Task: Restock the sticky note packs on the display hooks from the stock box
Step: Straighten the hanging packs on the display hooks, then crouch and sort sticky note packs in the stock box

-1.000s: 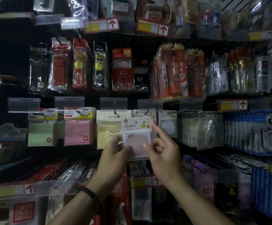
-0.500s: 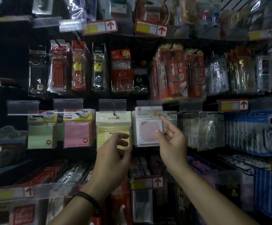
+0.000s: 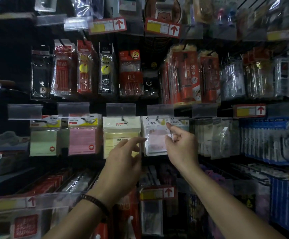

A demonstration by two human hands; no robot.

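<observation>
**Sticky note pack on the hook, a hand at each edge**

The sticky note pack point(image 3: 155, 137), white with a pale pink pad and a "BE HAPPY" header, hangs on a display hook point(image 3: 157, 117) in the middle row, just below a clear label holder point(image 3: 160, 109). It hangs roughly upright, with its picture a little blurred. A 2nd pack with the same header point(image 3: 179, 122) shows just behind it to the right.

The hands are apart, 1 on each side of the pack. The right hand point(image 3: 180, 147) has its index finger at the pack's top right corner and its thumb against the right edge lower down, with the other fingers loosely curled. I cannot tell whether finger and thumb pinch the pack or only touch it. The left hand point(image 3: 123, 159) holds nothing. Its fingers are relaxed and its index fingertip reaches the pack's left edge. A dark beaded bracelet point(image 3: 95, 202) sits on that wrist.

To the left, each on its own hook, hang a yellow pack point(image 3: 121, 131), a pink pack point(image 3: 82, 135) and a green pack point(image 3: 43, 140). The left hand covers the yellow pack's lower right corner. Pen refill packs point(image 3: 130, 73) fill the row above.
</observation>
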